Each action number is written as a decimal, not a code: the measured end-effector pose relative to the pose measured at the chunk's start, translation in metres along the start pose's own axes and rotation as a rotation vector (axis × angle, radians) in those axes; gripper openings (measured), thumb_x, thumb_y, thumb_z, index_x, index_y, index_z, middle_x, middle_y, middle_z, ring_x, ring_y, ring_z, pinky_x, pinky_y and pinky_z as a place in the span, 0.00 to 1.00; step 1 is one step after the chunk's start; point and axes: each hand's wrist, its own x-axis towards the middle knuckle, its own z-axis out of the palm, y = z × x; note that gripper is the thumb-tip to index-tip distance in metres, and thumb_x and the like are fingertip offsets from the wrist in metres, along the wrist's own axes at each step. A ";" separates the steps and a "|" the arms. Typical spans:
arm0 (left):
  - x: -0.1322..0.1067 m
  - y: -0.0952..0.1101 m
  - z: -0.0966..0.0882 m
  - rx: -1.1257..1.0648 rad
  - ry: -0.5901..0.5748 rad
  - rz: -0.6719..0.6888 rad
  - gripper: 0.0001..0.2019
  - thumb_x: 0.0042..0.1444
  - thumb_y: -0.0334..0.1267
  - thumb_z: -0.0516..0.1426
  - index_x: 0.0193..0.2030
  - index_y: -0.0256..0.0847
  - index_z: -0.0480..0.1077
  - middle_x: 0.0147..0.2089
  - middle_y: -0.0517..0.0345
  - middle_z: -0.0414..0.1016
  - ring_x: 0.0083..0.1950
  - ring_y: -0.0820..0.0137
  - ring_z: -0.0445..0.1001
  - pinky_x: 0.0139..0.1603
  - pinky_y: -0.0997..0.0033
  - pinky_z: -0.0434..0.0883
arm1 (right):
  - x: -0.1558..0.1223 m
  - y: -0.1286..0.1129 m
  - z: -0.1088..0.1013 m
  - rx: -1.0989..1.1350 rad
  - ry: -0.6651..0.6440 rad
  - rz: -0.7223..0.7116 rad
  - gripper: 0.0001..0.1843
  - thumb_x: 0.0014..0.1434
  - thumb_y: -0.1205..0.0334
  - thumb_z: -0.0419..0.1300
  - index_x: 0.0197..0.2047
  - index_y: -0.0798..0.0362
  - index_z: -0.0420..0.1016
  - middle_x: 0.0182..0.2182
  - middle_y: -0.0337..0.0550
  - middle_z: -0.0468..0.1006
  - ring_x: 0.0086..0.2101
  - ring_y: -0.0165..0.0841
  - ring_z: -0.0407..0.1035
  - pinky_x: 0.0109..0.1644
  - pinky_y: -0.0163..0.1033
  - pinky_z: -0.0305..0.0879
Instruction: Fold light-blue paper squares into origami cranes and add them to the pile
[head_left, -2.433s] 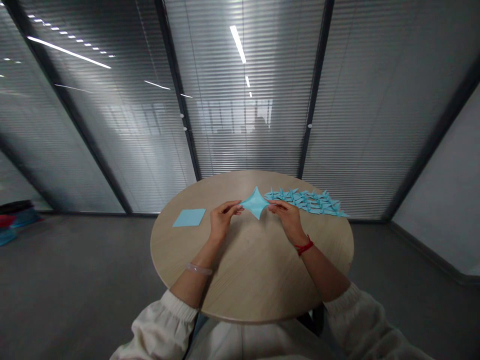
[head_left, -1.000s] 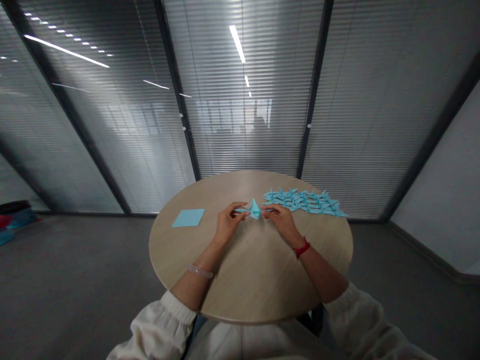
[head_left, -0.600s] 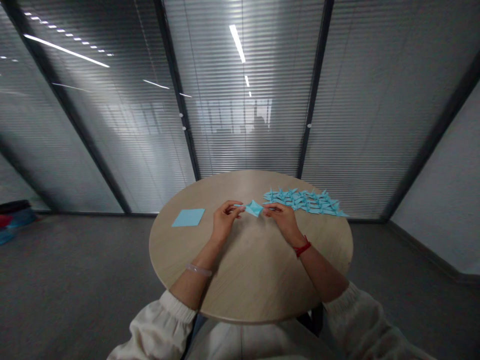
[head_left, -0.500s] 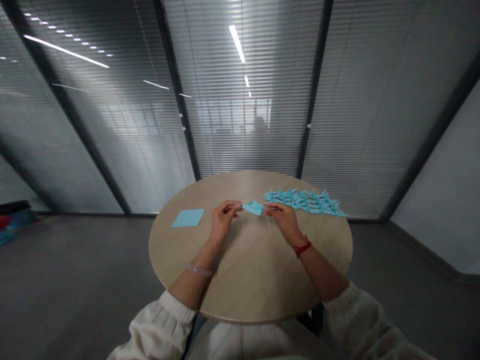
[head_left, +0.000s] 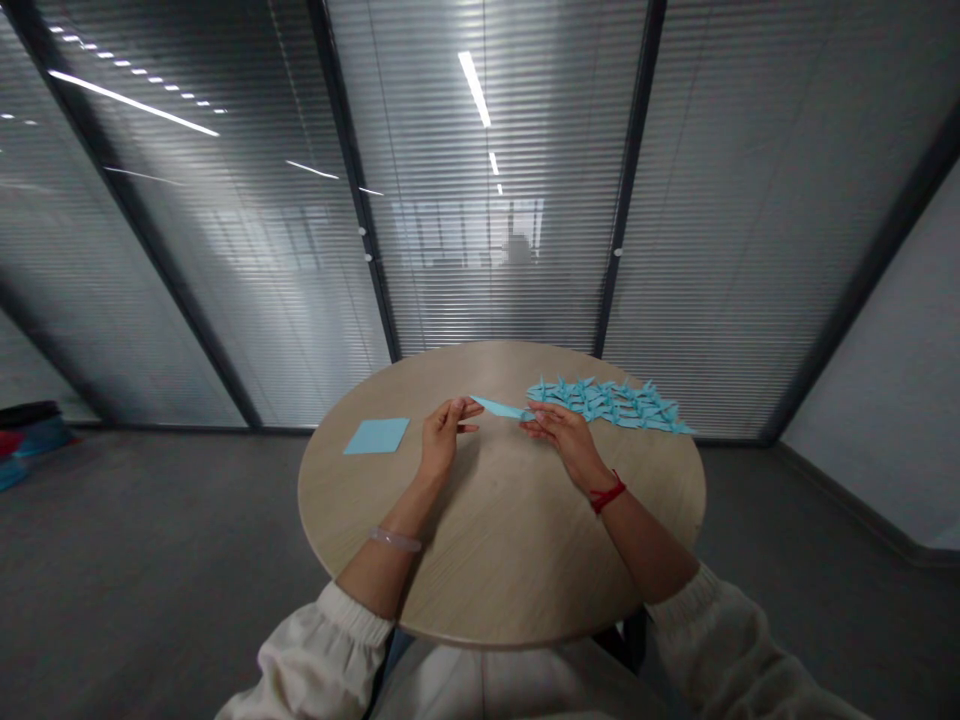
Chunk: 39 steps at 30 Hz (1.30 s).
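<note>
A folded piece of light-blue origami paper (head_left: 499, 407) is held above the middle of the table, now a narrow, pointed strip seen nearly edge-on. My right hand (head_left: 566, 438) pinches its right end between thumb and fingers. At the left end, the fingers of my left hand (head_left: 442, 438) are curled in at the paper's pointed tip, and part of their contact is hidden. To the left of my left hand lies a flat light-blue sheet of paper (head_left: 376, 436). Several folded light-blue paper cranes (head_left: 607, 402) are set close together in rows beyond my right hand.
The round wooden table (head_left: 510, 560) has its near edge at my lap. Behind it stands a glass partition with blinds (head_left: 495, 290). A dark container with red and blue things (head_left: 34, 430) is on the floor at the far left.
The folded paper has turned from showing a broad face to a thin, slanted strip, its left tip higher. My left hand has shifted slightly left; the sheet and cranes are unmoved.
</note>
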 end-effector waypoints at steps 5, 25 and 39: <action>0.001 -0.007 0.004 0.076 -0.181 0.085 0.28 0.49 0.44 0.60 0.57 0.42 0.61 0.57 0.43 0.67 0.59 0.59 0.65 0.47 0.62 0.71 | 0.000 0.008 -0.001 0.208 -0.036 0.142 0.13 0.49 0.61 0.65 0.40 0.52 0.74 0.39 0.47 0.79 0.43 0.39 0.74 0.50 0.46 0.69; 0.001 -0.019 0.002 0.437 -0.372 0.077 0.17 0.53 0.50 0.54 0.38 0.36 0.71 0.25 0.62 0.66 0.26 0.74 0.64 0.29 0.75 0.64 | -0.004 -0.004 0.013 -0.307 -0.029 -0.137 0.21 0.52 0.50 0.60 0.47 0.51 0.74 0.36 0.43 0.77 0.34 0.33 0.71 0.34 0.35 0.68; 0.003 -0.015 0.000 0.391 -0.213 0.090 0.26 0.46 0.42 0.62 0.54 0.38 0.69 0.39 0.54 0.76 0.33 0.70 0.70 0.37 0.71 0.68 | -0.001 -0.005 0.009 -0.246 0.106 -0.116 0.15 0.46 0.53 0.65 0.36 0.52 0.79 0.31 0.42 0.79 0.30 0.33 0.72 0.39 0.41 0.69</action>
